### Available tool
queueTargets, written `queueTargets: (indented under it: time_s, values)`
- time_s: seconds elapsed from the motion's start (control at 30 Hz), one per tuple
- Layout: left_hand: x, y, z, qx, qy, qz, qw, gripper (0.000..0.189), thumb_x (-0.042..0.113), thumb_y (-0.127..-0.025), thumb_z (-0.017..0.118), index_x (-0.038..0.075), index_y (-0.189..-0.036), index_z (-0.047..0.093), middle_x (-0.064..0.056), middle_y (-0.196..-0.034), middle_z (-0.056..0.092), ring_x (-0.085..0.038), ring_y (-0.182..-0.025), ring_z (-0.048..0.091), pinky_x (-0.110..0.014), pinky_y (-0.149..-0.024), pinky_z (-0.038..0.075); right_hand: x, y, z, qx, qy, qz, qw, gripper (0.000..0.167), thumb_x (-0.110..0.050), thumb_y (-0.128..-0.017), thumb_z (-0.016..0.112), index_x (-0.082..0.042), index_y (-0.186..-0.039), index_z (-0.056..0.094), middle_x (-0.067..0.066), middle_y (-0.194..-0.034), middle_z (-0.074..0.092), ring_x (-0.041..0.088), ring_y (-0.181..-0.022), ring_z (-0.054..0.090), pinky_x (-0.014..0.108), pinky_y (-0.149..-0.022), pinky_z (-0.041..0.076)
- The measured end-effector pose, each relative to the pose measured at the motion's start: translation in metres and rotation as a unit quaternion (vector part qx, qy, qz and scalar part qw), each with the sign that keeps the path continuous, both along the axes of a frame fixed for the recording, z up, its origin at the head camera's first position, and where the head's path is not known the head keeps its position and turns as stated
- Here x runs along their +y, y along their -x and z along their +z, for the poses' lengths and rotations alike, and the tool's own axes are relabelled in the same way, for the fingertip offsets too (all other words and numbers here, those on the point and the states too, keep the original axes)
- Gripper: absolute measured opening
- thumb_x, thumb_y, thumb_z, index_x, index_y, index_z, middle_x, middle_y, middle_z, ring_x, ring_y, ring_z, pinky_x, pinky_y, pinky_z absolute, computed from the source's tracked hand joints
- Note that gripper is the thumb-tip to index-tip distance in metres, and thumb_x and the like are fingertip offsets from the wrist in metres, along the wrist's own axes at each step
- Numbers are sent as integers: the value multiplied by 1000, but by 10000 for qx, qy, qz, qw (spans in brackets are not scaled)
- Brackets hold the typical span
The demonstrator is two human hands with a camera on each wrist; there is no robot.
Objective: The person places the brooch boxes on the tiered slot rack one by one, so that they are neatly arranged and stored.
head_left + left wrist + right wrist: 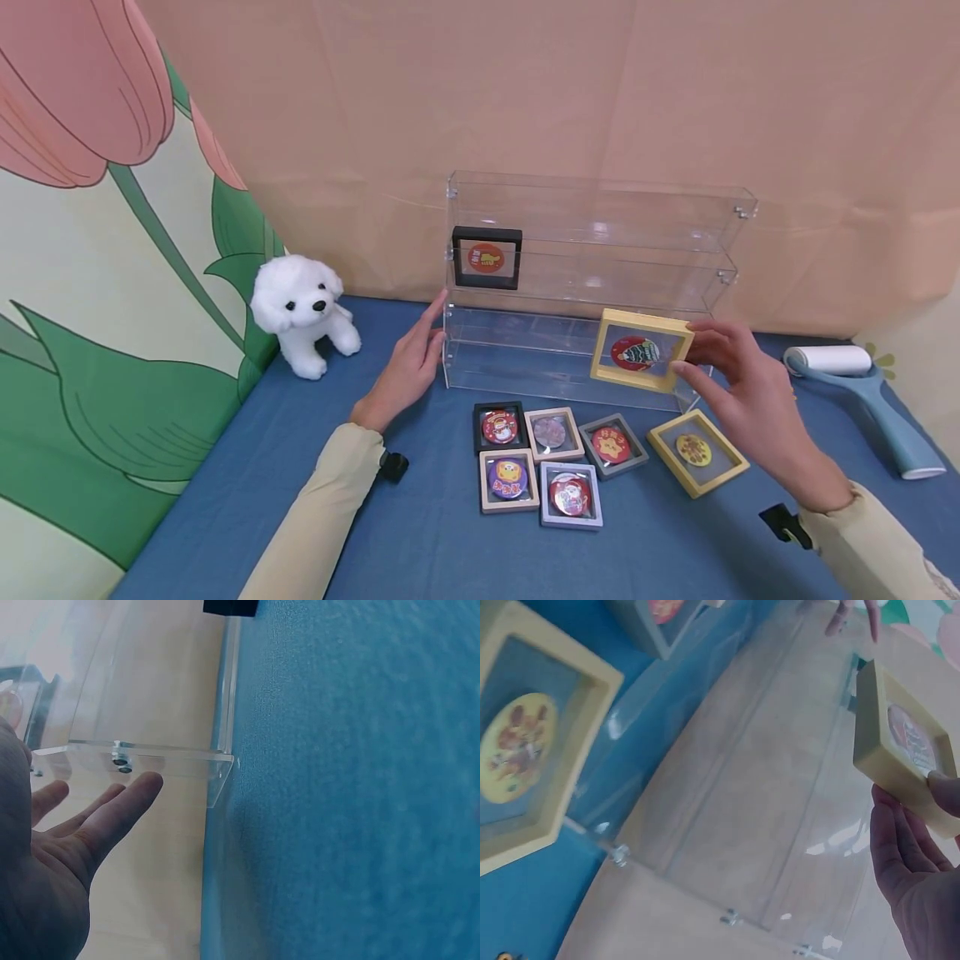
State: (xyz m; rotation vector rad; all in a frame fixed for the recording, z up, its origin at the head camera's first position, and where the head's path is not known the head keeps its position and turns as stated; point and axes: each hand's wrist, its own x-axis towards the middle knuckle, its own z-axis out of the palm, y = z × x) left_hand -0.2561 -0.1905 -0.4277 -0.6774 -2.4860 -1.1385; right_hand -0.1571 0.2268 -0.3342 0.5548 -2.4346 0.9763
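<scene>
Yellow, probably light, stiff and fragile across its clear face, the frame (636, 351) juts leftward from your right hand (750, 393), which pinches its rim, likely the safest hold, while your left hand (406, 365), fingers extended, holds nothing beside the clear shelf (517, 358).

Here's the left hand (52, 862), fingers stretched out, right up at the clear shelf (176, 753), and contact is tough to call! Metal screws (120, 759) gleam just beside a fingertip. Blue cloth (360, 787) fills the right; a dark frame (43, 712) peeks in at left.
</scene>
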Motion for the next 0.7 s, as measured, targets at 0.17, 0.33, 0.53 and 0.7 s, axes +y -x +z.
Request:
queueTargets:
  time_s: [0.17,0.33,0.53,0.7]
  values:
    - [0,1,-1,46,9,-10,10000,69,13,-108,48,34,-164,12,-10,-162,32,-32,-117,62,-44,-89,55,-11,7,5,197,101,196,9996,66,6,-87,76,-10,-144,47,13,-120,68,-10,-106,56,6,-92,41]
    - [-1,2,-2,82,1,-28,10000,71,11,-107,49,35,-164,12,-11,-162,32,-34,-125,59,-49,-99,50,-22,14,11,311,150,326,9989,65,8,-87,74,-7,-143,47,13,-122,68,-1,-107,59,8,-92,42]
    - [0,2,-3,92,8,-9,10000,74,9,-107,51,35,-164,12,-11,-162,33,-33,-120,61,-46,-94,54,-33,26,18,356,181,460,9981,58,9,-89,72,-5,-140,47,14,-122,67,22,-106,64,9,-93,43]
    - [0,2,-3,44,-13,1,10000,74,10,-107,51,38,-163,12,-10,-160,34,-30,-111,63,-41,-84,58,-42,35,25,353,240,502,9978,55,6,-91,70,-5,-140,46,15,-124,65,27,-108,64,9,-93,43]
